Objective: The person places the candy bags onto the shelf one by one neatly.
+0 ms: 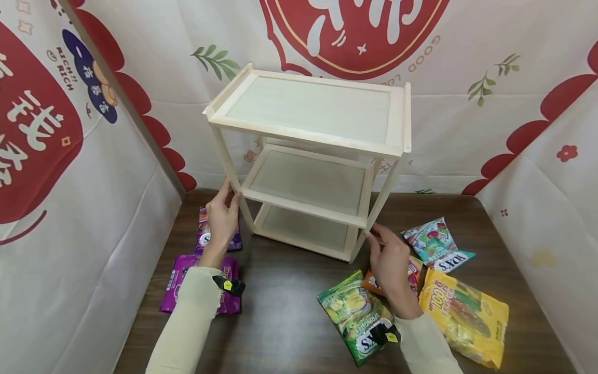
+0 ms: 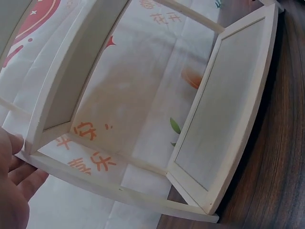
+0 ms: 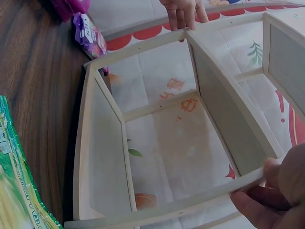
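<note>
A pale wooden three-tier shelf [image 1: 308, 106] stands at the back middle of the table, turned slightly so its right end is nearer. My left hand [image 1: 221, 215] grips its front left post at the middle tier, thumb in front. At about the same height, my right hand [image 1: 390, 262] pinches the front right post. The left wrist view shows the fingers of the left hand [image 2: 16, 186] round the frame by the middle tier. In the right wrist view the right hand [image 3: 281, 195] holds the opposite post. Whether the shelf's feet all touch the table cannot be told.
Two purple candy bags [image 1: 175, 280] lie left, partly under my left arm. On the right are a green bag [image 1: 352, 311], an orange bag [image 1: 413, 272] partly behind my hand, a teal bag [image 1: 432, 241] and a yellow bag [image 1: 467, 317]. Printed cloth [image 1: 439, 130] hangs behind.
</note>
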Demonstrator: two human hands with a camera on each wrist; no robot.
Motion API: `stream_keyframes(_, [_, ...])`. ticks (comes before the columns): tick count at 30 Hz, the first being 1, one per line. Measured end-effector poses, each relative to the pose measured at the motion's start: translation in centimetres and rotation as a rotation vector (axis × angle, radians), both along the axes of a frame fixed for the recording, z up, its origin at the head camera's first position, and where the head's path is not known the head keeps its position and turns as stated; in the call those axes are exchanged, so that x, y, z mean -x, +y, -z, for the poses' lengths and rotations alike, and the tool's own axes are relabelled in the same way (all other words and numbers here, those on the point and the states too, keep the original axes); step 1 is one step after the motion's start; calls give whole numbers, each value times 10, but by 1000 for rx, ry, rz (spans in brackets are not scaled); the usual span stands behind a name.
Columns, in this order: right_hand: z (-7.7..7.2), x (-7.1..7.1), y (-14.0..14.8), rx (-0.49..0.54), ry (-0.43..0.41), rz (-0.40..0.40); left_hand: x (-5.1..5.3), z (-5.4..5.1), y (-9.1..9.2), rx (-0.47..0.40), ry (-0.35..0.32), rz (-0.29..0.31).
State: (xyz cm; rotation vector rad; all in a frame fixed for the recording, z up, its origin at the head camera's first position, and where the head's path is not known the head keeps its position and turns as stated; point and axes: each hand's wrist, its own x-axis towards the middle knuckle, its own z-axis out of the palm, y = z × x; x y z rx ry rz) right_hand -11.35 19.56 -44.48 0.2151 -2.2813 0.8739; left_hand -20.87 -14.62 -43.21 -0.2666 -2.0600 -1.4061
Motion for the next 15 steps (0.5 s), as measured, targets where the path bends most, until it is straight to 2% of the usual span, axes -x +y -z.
stream_keyframes(4, [-1,4,0,10,-5,26,1,3,1,5,14,-29])
stream_keyframes(10, [-2,12,4,46,-29,64,3,6,6,-9,48,-37])
stream_keyframes(15, [-1,19,9,76,-50,78,-9,-14,18,-37,58,-40])
